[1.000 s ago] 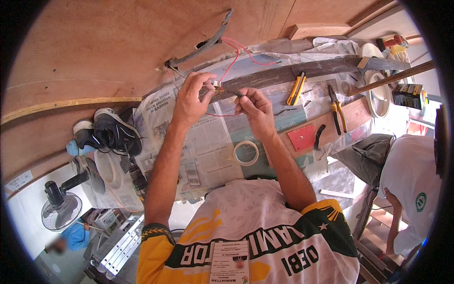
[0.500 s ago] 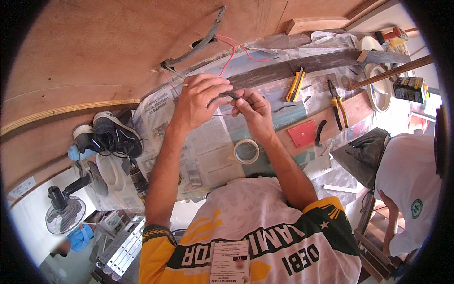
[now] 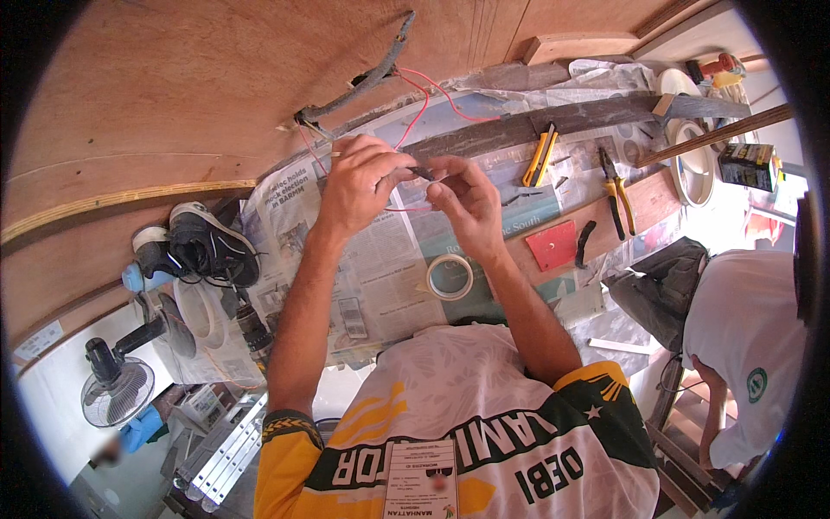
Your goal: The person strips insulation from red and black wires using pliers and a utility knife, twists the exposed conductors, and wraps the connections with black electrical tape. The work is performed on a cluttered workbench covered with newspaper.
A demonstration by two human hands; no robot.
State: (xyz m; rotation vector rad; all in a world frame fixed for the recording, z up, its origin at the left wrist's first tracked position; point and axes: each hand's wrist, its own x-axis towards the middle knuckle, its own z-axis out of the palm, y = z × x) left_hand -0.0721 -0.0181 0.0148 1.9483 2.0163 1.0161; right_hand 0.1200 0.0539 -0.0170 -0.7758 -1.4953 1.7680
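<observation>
Over the newspaper-covered surface, my left hand (image 3: 356,186) is closed, its thumb and fingers pinching a short black-wrapped wire (image 3: 421,173). My right hand (image 3: 469,206) is at the other end of that wire, its thumb and index finger curled about the tip. Below the fingers a thin red wire (image 3: 406,209) runs across from one hand to the other. Behind my left hand, wires come out of a hole in the plywood panel (image 3: 216,95). A grey sheathed cable (image 3: 367,78) and a looped red wire (image 3: 425,99) hang from the panel above.
A tape roll (image 3: 450,278) lies below my hands. To the right are a yellow utility knife (image 3: 540,156), yellow-handled pliers (image 3: 615,190) and a red square (image 3: 551,246). Black shoes (image 3: 212,242) and a drill (image 3: 252,324) lie left. Another person (image 3: 748,337) stands at right.
My right hand's fingers have loosened and shifted slightly on the wire's end. The left fingers have drawn in closer around the black-wrapped wire. The person at right has shifted slightly.
</observation>
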